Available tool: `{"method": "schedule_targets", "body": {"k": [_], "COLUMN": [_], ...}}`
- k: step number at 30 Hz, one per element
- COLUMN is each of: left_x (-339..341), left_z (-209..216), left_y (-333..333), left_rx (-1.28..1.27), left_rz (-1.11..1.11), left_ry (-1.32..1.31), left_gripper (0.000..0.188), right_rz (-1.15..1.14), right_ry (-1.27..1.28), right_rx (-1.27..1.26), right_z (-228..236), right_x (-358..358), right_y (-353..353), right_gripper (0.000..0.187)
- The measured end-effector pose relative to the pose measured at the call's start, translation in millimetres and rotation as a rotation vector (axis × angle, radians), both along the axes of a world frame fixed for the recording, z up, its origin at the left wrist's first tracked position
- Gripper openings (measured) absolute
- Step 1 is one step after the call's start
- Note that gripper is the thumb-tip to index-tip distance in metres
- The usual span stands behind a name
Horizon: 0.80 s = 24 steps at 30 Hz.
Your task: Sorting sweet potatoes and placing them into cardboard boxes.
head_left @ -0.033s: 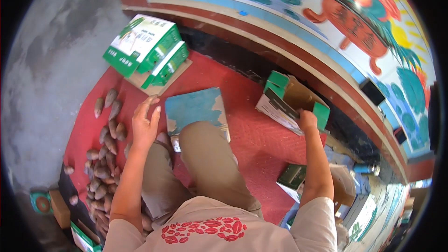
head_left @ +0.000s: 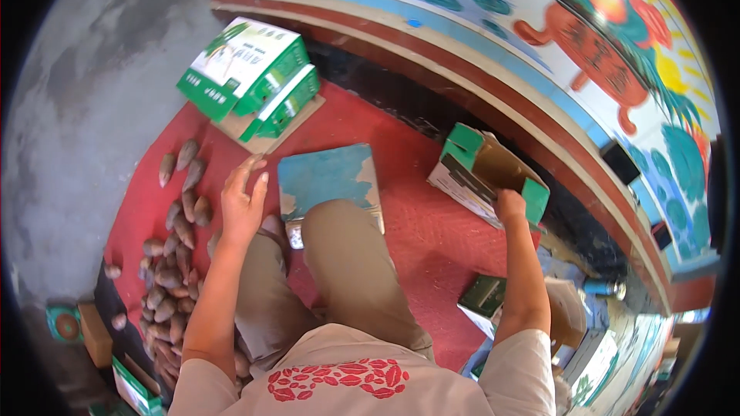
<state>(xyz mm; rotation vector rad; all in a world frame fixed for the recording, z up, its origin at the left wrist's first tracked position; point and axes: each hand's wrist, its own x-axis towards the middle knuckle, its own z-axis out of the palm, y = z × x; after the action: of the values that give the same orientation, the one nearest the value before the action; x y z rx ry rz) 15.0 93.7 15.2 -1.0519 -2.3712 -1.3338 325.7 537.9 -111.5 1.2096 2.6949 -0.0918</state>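
Note:
My left hand (head_left: 244, 194) hovers above the red mat, its fingers apart and nothing in them. Close to it lies a blue board with worn, pale patches (head_left: 327, 177), partly covered by my knee. Off to the right, my right hand (head_left: 510, 205) has its fingers closed over the near wall of an open green and white cardboard box (head_left: 466, 191). That box's brown inside shows, and its flaps stand up. Some of my right fingers are hidden behind the wall. Brown tubers, perhaps sweet potatoes (head_left: 166, 281), lie heaped left of my left forearm.
Green and white cartons (head_left: 250, 69) are stacked on flat cardboard at the far left of the red mat (head_left: 432, 262). A dark-topped box (head_left: 486, 293) and an open brown carton (head_left: 566, 312) sit by my right elbow. A painted wall (head_left: 462, 0) rises beyond.
The whole view has shifted slightly, so surroundings sit a little to the right. My left hand stays open and my right hand stays on the box.

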Motion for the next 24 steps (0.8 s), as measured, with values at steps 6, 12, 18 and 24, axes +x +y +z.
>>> {"method": "schedule_targets", "body": {"k": [6, 12, 18, 24], "left_x": [-13, -20, -19, -20], "left_z": [-5, 0, 1, 6], "left_y": [-30, -46, -56, -70], "left_rx": [0.115, 0.184, 0.203, 0.219], "left_rz": [0.134, 0.166, 0.188, 0.231], "left_ry": [-0.085, -0.062, -0.017, 0.015], "left_gripper": [0.032, 0.029, 0.027, 0.028], "right_rz": [0.105, 0.193, 0.579, 0.837], "right_ry": [0.239, 0.416, 0.571, 0.549], "right_rx": [0.109, 0.191, 0.187, 0.159], "right_z": [15, 107, 135, 117], "right_x": [-10, -52, -162, -252], "right_y": [-36, -104, -166, -212], "right_gripper": [0.013, 0.009, 0.009, 0.009]}}
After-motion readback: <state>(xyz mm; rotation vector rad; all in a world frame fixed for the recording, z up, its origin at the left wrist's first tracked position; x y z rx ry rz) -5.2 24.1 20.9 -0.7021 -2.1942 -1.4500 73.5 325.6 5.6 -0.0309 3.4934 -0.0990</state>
